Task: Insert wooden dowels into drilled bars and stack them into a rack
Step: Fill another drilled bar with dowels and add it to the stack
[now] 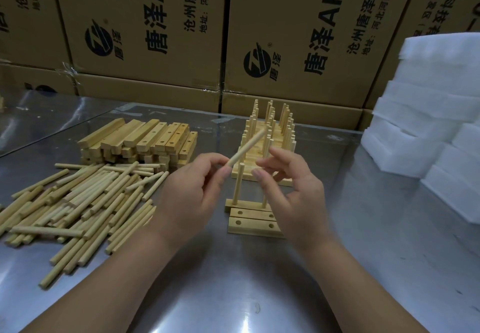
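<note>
One dowel (248,148) pinched at its low end in my left hand (189,197), tilted up toward my right hand (291,190), loosely open, gripping nothing; bars (253,225) just below both.

We see two bare hands, the left hand (187,192) and the right hand (293,190), with short, rounded fingernails (259,174). The left forearm (124,275) and the right forearm (363,280) are bare along all their visible length, with fine creases at the wrists.
</note>
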